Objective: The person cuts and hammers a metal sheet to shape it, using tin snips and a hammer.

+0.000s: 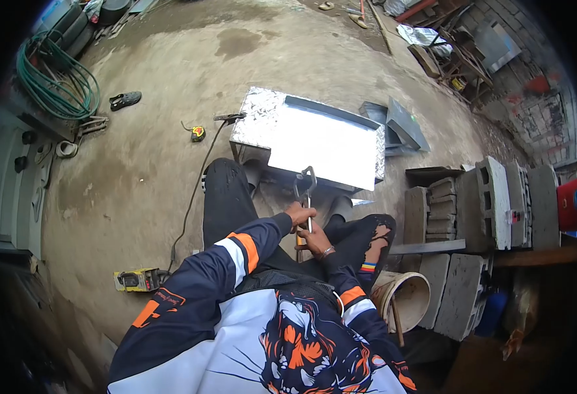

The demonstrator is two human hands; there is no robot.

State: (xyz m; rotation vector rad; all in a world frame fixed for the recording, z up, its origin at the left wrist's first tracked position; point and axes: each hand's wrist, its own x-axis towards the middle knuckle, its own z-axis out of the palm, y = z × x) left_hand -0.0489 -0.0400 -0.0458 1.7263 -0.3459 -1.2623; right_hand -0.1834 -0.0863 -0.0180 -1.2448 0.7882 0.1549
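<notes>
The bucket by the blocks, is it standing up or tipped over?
Tipped. The bucket lies on its side by the blocks, with its round mouth facing the camera; a stick pokes out of it.

Tool handle (pixel 299 241) hidden under hands (pixel 308 230); tool type unclear.

Metal box (pixel 314 141) ahead of knees, concrete blocks (pixel 479 203) right (bucket (pixel 406 299) nearer).
</notes>
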